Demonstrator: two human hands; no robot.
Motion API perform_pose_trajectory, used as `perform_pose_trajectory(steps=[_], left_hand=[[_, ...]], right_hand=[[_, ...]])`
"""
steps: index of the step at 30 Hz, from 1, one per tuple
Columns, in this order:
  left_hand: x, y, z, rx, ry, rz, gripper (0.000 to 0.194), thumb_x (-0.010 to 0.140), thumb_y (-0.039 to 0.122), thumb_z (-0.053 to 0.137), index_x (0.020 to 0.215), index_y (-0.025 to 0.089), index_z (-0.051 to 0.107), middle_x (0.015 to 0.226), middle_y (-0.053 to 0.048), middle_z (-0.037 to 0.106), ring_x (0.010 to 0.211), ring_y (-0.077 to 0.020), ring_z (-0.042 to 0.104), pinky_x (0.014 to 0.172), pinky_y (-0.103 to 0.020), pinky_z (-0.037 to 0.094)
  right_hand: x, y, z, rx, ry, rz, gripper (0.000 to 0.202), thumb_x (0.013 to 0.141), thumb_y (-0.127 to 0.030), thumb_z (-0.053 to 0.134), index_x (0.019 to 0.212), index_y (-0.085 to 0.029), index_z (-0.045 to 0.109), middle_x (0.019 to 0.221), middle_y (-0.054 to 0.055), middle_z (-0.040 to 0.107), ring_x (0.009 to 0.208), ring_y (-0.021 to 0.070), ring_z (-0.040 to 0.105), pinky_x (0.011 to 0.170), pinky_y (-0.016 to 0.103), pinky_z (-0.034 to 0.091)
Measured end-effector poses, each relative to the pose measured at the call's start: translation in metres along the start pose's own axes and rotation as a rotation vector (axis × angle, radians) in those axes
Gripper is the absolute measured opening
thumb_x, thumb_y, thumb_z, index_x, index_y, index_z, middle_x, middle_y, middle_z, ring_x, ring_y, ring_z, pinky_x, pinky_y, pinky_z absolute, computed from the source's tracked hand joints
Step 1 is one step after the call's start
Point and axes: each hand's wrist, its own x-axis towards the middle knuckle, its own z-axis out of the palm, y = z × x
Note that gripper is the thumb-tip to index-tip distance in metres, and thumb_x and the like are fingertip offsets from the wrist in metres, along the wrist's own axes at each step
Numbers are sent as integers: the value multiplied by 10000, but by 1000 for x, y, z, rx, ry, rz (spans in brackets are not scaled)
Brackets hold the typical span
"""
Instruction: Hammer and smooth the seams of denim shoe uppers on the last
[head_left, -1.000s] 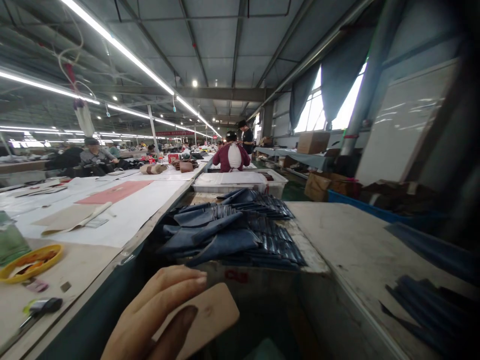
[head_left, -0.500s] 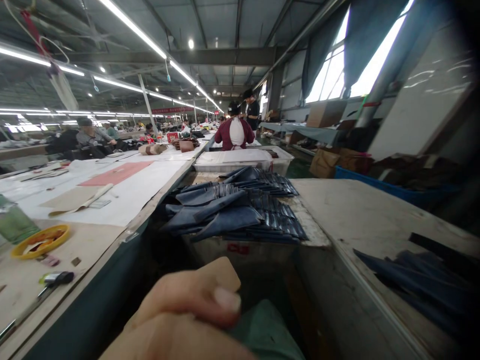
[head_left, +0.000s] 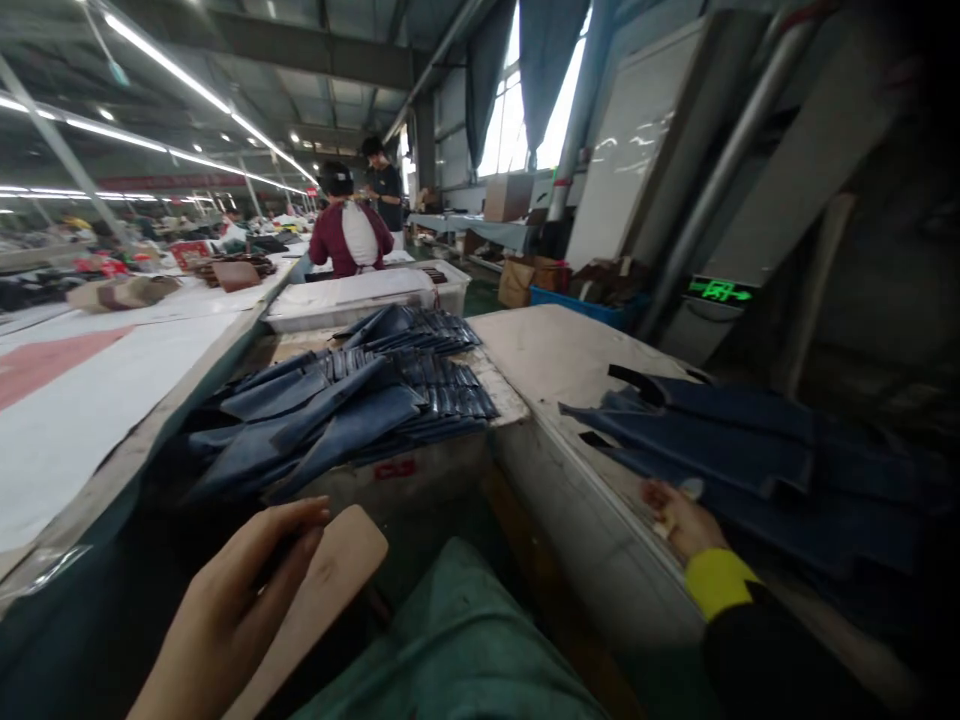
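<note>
In the head view my left hand (head_left: 244, 590) hovers at the lower left, fingers loosely bent with a gap between thumb and fingertips. Right beside and behind it is a flat tan board (head_left: 337, 575) with rounded corners; I see no grip on it. My right hand (head_left: 681, 522), below a yellow cuff (head_left: 716, 582), is at the edge of the right table, fingers curled around something small that I cannot make out. It is by a spread of dark blue flat pieces (head_left: 735, 430) with black strips. A pile of overlapping dark blue pieces (head_left: 360, 400) lies ahead.
A long table with white sheeting (head_left: 135, 400) runs along the left. The right tabletop (head_left: 547, 345) is beige. White plastic bins (head_left: 450, 285) stand ahead, near a person in maroon (head_left: 326, 240) and another in black. Green cloth (head_left: 450, 640) covers my lap.
The view has swung right and down. My right hand has come into view beside the blue pieces. My left hand, a large close shape before, now shows farther away at the lower left.
</note>
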Motion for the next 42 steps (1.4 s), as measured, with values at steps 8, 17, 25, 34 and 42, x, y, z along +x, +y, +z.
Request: perform_pose_trajectory(steps=[8,17,25,34,42], left_hand=[[-17,-114,71,219,-322,-390,430,895,453,320,1086,184,596,1120,-79,642,1067,-224,580,955,-352,424],[-26,-104,73,232,-349,-535,399,913,460,276,997,240,599,1012,-52,671,950,-213,618,820,-294,433],[-26,-100,73,213,-282,-515,361,927,402,285,913,243,608,916,-26,675,884,-172,616,771,-257,412],[-24,-97,70,215,-284,-527,378,932,403,268,892,242,607,896,-21,670,873,-155,615,768,-240,416],[-32,-112,77,40,-97,-486,362,888,420,373,1097,215,587,1120,-58,631,1050,-195,575,930,-324,417]], right_hand=[[-24,61,69,77,-353,143,162,860,-257,491,816,-176,624,652,50,613,491,104,541,374,190,339],[-129,3,258,29,-844,63,184,799,-284,617,765,-103,633,624,24,608,464,54,472,344,148,260],[-179,-74,366,38,-894,106,305,889,-376,510,1083,-144,551,1001,53,599,807,144,597,692,327,520],[-141,-217,371,326,-785,-58,191,879,-302,537,951,-128,572,847,11,596,662,94,569,563,237,493],[-146,-284,292,698,-736,-294,161,751,-191,551,613,-171,470,500,-56,487,465,69,507,328,139,295]])
